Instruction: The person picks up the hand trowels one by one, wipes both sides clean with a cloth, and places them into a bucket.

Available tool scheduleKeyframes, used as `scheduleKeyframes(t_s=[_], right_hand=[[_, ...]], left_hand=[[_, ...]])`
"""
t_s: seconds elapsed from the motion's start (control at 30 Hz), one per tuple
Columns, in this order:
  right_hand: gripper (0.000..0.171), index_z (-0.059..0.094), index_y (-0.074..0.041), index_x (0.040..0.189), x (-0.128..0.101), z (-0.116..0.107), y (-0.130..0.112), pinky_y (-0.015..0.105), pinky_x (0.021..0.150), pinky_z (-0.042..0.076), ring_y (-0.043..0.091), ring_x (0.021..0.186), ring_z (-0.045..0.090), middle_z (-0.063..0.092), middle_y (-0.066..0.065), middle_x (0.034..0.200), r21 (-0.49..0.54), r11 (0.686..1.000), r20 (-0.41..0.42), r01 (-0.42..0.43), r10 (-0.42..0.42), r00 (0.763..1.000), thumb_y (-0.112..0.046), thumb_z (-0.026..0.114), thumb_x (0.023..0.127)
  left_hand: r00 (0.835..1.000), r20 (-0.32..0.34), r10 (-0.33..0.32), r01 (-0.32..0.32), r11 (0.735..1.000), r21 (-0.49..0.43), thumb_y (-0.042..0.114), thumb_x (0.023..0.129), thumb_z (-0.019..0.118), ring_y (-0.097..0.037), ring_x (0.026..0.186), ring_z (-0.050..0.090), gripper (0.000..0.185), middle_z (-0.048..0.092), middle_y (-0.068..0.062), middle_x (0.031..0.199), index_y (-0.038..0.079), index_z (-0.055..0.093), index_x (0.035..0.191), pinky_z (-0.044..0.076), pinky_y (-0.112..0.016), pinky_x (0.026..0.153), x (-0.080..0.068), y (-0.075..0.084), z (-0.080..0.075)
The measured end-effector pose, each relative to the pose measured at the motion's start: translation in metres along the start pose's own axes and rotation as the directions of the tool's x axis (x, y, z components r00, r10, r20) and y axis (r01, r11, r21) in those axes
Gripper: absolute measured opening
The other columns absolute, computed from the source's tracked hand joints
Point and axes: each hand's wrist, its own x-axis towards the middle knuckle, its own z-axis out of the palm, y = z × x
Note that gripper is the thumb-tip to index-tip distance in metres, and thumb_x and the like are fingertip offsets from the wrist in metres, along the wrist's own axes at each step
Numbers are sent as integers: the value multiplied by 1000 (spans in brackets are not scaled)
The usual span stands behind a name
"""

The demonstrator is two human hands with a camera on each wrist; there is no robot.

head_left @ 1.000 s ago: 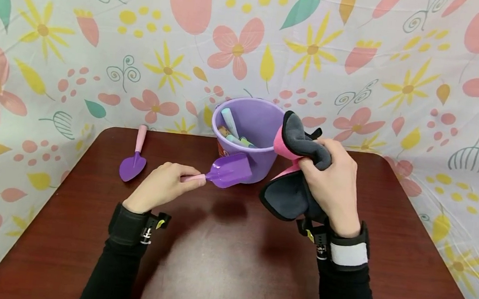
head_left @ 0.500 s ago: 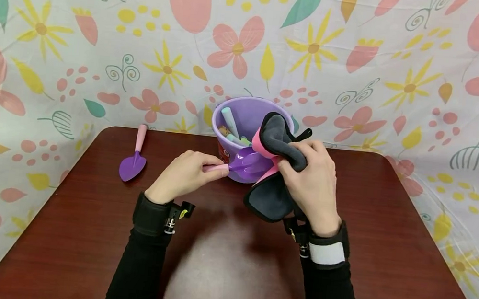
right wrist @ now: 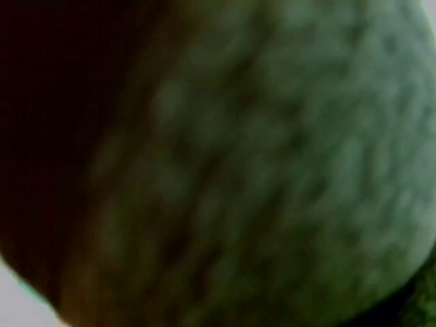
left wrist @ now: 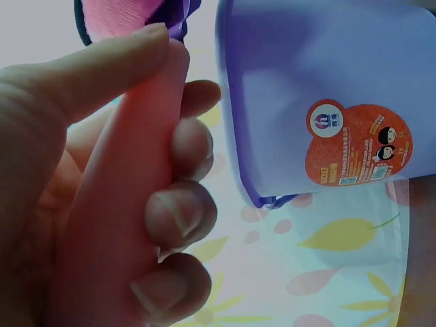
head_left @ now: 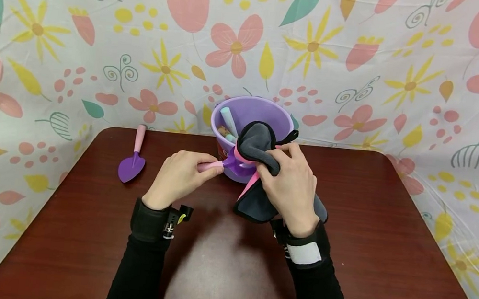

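Note:
My left hand (head_left: 182, 177) grips the pink handle of a purple toy shovel (head_left: 229, 162), its fingers curled round the handle in the left wrist view. In my right hand (head_left: 289, 188) is a bunched cloth (head_left: 256, 204), dark grey on one side and pink on the other, with black edging. The cloth lies over much of the shovel's blade, so the blade's far part is hidden. Blurred grey fabric of the cloth (right wrist: 286, 163) fills most of the right wrist view. Both hands are raised in front of a lilac bucket (head_left: 219, 135).
Inside the bucket are a pale blue stick-shaped piece (head_left: 229, 121) and other small things, partly hidden by the cloth. A purple trowel with a pink handle (head_left: 131, 165) lies on the brown table (head_left: 63, 229) at left. A flowered curtain (head_left: 336, 91) hangs behind.
My right hand has moved left with the cloth, which now covers much of the shovel blade. My left hand first moved right with the shovel, then stayed nearly still.

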Motion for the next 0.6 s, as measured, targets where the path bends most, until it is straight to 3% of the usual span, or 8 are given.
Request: scheduleKeyframes(t_s=[0.3, 0.47, 0.6], right_hand=[[18, 74, -12, 97, -4, 9, -5, 50, 53, 49, 25, 90, 56, 57, 7, 109, -52, 998, 23, 44, -42, 999, -15, 76, 80], [19, 75, -12, 98, -8, 18, -14, 49, 52, 50, 25, 91, 58, 59, 6, 108, -42, 995, 64, 93, -90, 994, -14, 75, 80], [19, 75, -12, 99, -10, 25, -17, 47, 50, 50, 25, 90, 58, 59, 6, 107, -56, 993, 78, 101, -97, 992, -13, 74, 81]], left_hand=[[996, -83, 21, -13, 995, 94, 38, 90, 71, -20, 73, 65, 21, 71, 5, 88, 22, 77, 102, 47, -38, 55, 2, 13, 9], [993, -110, 36, -22, 992, 124, 35, 91, 70, -16, 57, 54, 14, 52, 5, 63, 21, 74, 91, 37, -33, 45, 5, 20, 15], [991, -133, 36, -17, 990, 141, 33, 90, 72, -14, 52, 49, 14, 41, 6, 56, 20, 72, 86, 34, -32, 43, 5, 22, 19]])
